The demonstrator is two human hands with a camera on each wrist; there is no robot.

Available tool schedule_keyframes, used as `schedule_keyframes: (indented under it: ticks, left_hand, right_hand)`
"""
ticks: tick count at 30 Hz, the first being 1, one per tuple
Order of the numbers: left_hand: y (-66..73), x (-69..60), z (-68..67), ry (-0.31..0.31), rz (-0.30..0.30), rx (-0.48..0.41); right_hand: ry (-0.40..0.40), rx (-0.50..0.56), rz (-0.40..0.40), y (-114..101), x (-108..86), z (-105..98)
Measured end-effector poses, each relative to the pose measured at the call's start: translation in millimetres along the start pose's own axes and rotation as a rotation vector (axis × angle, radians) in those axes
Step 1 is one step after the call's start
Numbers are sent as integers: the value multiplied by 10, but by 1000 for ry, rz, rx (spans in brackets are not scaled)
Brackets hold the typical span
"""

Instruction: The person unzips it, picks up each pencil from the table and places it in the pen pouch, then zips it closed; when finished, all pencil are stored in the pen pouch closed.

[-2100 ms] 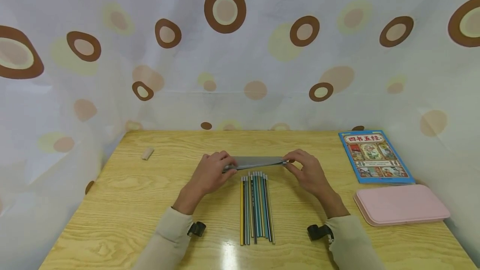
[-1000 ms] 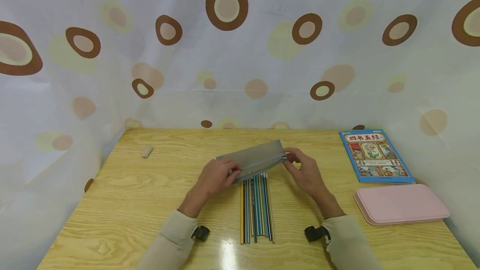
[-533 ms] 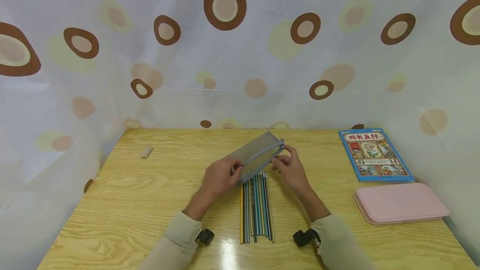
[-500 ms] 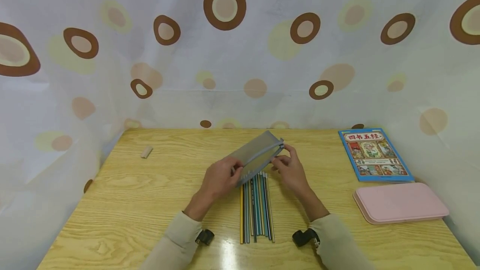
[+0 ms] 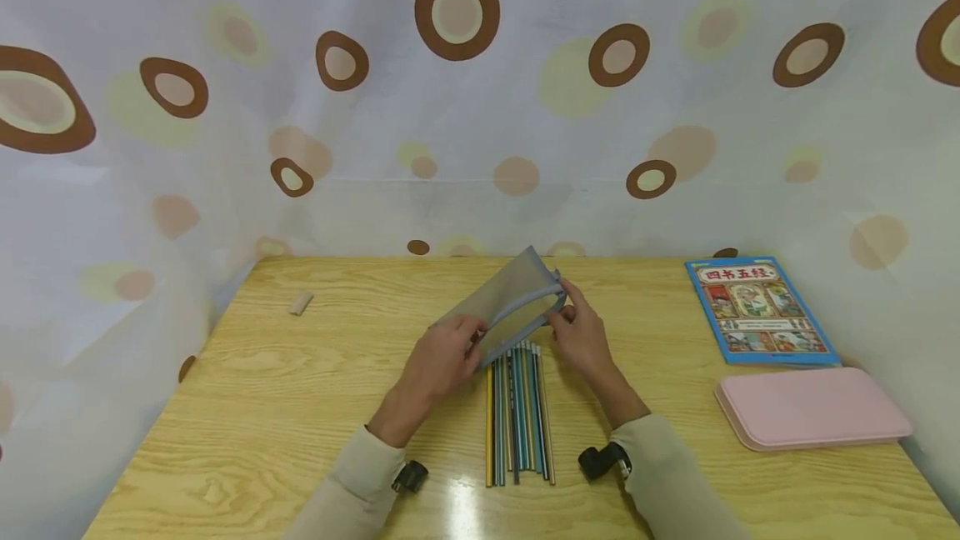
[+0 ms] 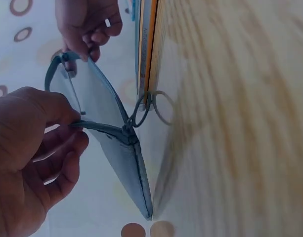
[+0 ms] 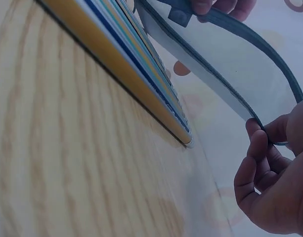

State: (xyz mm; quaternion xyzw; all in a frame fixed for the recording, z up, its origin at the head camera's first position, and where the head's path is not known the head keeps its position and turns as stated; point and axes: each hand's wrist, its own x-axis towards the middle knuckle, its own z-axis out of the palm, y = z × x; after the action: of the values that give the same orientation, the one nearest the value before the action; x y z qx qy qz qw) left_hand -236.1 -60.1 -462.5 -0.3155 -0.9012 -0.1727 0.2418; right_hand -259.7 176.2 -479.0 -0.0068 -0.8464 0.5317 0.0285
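Between both hands, a translucent grey zipper pouch [image 5: 498, 294] is held tilted, its zipped mouth spread apart. My left hand [image 5: 442, 357] pinches the mouth's edge between thumb and fingers, which the left wrist view shows closely. At the other end of the zipper, my right hand [image 5: 583, 338] pinches the rim with thumb and fingers. A small loop [image 6: 143, 108] hangs from the corner of the pouch in the left wrist view. Just below the pouch lies a row of several pencils [image 5: 517, 423], side by side on the table; the pouch's lower edge covers some of their far ends.
A pink case [image 5: 813, 408] lies at the right of the wooden table [image 5: 360, 473], with a blue-bordered book [image 5: 761, 311] behind it. At the back left sits a small beige block [image 5: 301, 302]. A patterned sheet [image 5: 480, 123] surrounds the table's far edge and sides.
The pouch has gone from nearly flat and level to tilted, right end raised, and its mouth has widened. My right hand has moved left and slightly up. The pencils stay in place.
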Motion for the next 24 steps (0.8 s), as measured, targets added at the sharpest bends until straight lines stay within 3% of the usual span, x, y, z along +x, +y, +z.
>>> schedule_keyframes:
  ticks: [6, 13, 17, 24]
  left_hand:
    - [-45, -32, -5, -70, -55, -7]
    - [-73, -57, -34, -36, -118, -95]
    - [-77, -69, -89, -50, -190, -188]
    - [-88, -67, -208, -78, -294, -234]
  right_hand:
    - [5, -34, 2, 30, 32, 19]
    - [21, -7, -31, 36, 85, 31]
    - [56, 21, -96, 46, 122, 71]
    - [47, -33, -134, 22, 192, 161]
